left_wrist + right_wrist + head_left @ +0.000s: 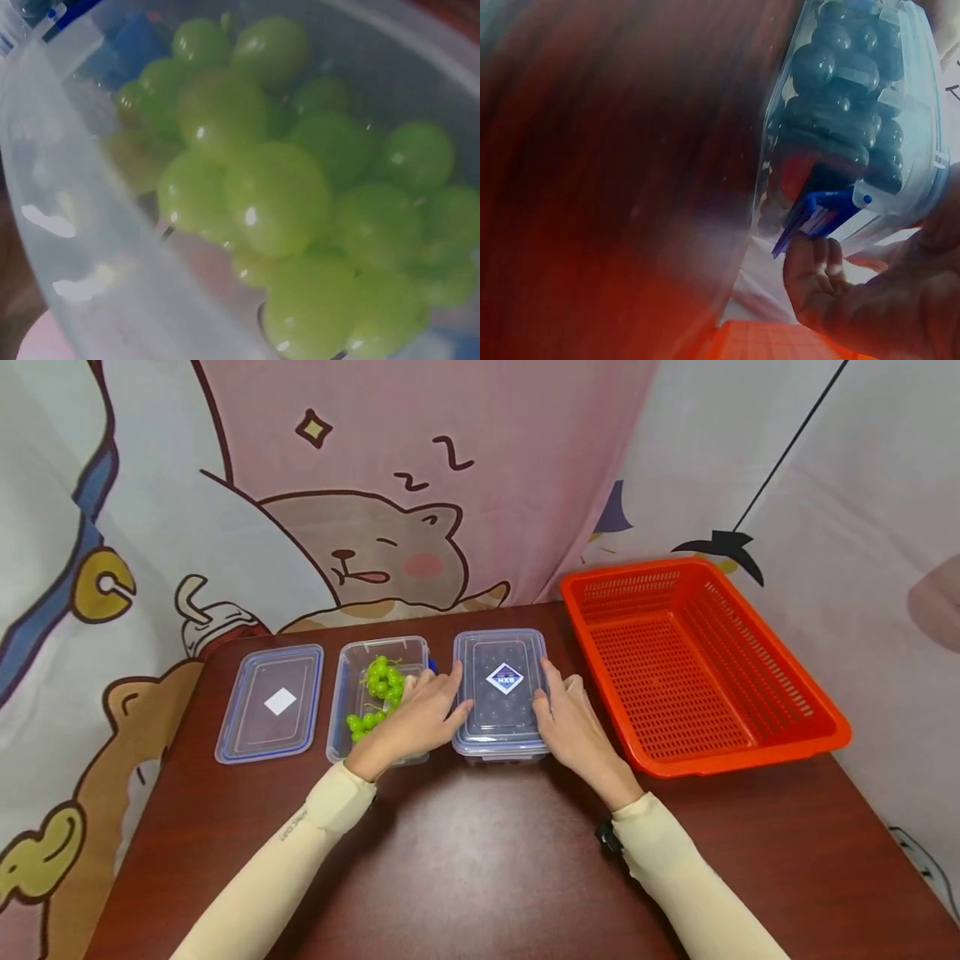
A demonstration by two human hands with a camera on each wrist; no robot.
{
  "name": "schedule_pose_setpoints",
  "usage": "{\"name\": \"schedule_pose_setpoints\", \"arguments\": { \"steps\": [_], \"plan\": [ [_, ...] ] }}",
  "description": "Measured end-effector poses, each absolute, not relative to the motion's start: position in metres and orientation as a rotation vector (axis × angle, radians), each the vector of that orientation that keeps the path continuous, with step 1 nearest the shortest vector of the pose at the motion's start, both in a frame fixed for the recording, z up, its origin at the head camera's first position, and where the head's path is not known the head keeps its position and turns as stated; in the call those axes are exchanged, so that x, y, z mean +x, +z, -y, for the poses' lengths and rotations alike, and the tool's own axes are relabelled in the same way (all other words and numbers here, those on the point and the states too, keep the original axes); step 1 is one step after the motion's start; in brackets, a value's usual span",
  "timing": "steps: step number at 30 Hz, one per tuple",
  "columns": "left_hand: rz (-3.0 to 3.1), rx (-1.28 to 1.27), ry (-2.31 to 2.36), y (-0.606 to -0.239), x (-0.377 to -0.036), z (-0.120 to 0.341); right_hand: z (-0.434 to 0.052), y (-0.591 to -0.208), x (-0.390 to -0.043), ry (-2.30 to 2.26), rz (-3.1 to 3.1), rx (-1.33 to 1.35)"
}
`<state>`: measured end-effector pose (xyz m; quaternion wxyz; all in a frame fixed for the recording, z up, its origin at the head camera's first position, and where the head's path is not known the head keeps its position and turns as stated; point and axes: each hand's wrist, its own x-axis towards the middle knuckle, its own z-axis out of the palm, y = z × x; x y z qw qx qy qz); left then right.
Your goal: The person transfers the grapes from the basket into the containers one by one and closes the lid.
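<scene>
Both my hands are on a lidded plastic food container [498,647] with a diamond label on its lid. My left hand [420,714] holds its left side, thumb and index finger at the lid's edge, the other fingertips hidden. On the opposite side my right hand [577,727] grips the edge. In the right wrist view, its curled fingers [810,277] touch a blue latch [821,210] that sticks outward. Dark, round, grape-like fruit [847,97] shows through the wall. Beside my left hand stands an uncovered container [341,693] with green grapes [382,677].
A loose clear lid [255,702] with a white label lies at the left of the brown table [465,868]. An orange slotted basket [660,693] stands right of my right hand. Behind the table hangs a cartoon-printed cloth [525,485].
</scene>
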<state>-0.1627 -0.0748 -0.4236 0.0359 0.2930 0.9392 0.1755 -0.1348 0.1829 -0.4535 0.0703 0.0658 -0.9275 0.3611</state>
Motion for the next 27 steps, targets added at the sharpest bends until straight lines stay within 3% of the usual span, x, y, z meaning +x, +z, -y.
{"name": "schedule_pose_setpoints", "arguments": {
  "steps": [8, 18, 27],
  "plan": [
    [-2.917, 0.904, 0.373, -0.423, -0.161, 0.074, -0.187, -0.452, -0.133, 1.085, 2.907, 0.131],
    [-2.792, 0.824, 0.538, -0.422, -0.159, 0.071, -0.193, -0.456, -0.141, 1.402, 2.858, 0.254],
    [-2.841, 0.684, 0.650, -0.427, -0.153, 0.061, -0.192, -0.455, -0.140, 1.416, 2.837, 0.247]
  ]
}}
